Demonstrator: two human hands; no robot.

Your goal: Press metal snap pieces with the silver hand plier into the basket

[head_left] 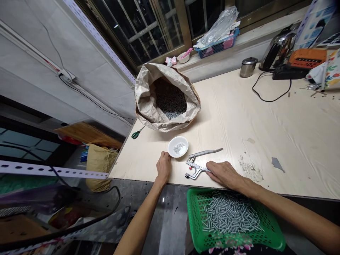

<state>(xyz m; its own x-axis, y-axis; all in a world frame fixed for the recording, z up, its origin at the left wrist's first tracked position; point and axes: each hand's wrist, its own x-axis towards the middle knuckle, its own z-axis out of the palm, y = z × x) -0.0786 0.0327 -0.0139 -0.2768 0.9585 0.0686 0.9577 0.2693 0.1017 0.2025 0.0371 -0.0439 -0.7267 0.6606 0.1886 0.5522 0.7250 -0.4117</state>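
Note:
My left hand (pixel 164 165) rests on the table, fingers curled closed against the left side of a small white bowl (pixel 171 154). What those fingers hold, if anything, is hidden. Several small pale metal pieces (pixel 178 148) lie in the bowl. My right hand (pixel 224 173) is closed around the lower handle of silver hand press pliers (pixel 197 170), which lie on the table with their jaws toward the left. The upper handle (pixel 208 152) stands apart from the lower one, and a spring and a red part show near the jaws.
A green basket (pixel 195 226) of metal screws or pins sits below the table edge. Behind the bowl stands an open sack (pixel 148 95) with dark small parts inside. Green-handled scissors (pixel 136 134), a lidded metal cup (pixel 248 68) and a kettle (pixel 278 47) are also there.

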